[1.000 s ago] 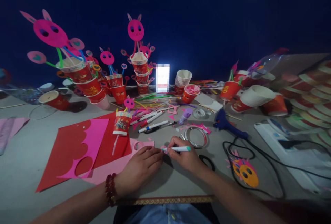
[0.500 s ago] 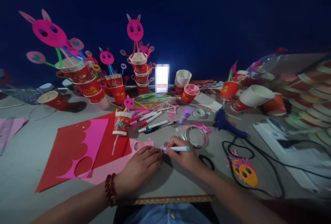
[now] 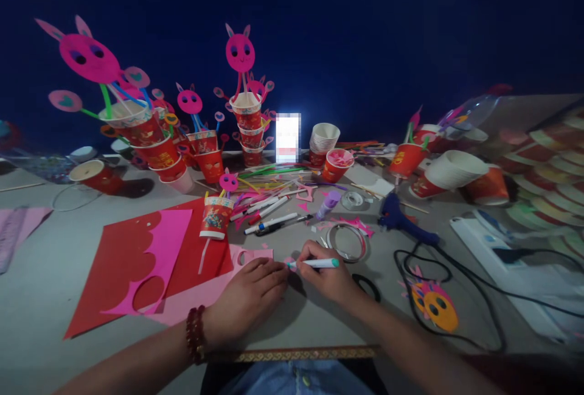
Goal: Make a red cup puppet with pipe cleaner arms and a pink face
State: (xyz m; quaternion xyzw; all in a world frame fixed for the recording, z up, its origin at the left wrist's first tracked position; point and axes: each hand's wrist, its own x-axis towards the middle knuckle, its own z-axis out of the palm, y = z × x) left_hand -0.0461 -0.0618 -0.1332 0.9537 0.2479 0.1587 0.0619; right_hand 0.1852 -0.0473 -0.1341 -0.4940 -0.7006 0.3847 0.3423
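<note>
My right hand [image 3: 326, 273] is closed in a writing grip around a white marker with a green cap end [image 3: 322, 263]. The marker's green tip meets a small pink paper piece [image 3: 289, 260] on the table. My left hand [image 3: 255, 290] lies palm down with its fingers stretched out, their tips at the left side of that piece. Most of the piece is hidden by the fingers. Under and beside my left hand is a pink paper sheet [image 3: 196, 297] with a round cut-out. Black-handled scissors [image 3: 366, 287] lie partly behind my right wrist.
Red card sheets [image 3: 114, 261] lie at left. A paper cup with a pink face [image 3: 217, 217] stands on them. Beyond my hands are loose markers [image 3: 269, 223], tape rolls [image 3: 347, 243] and a purple glue stick [image 3: 327, 204]. A blue glue gun [image 3: 404, 221] and its black cord lie right, beside a white power strip [image 3: 497, 261].
The whole view has shifted slightly. My right hand keeps its grip on the marker, with its tip still at the small pink piece. My left hand stays in place.
</note>
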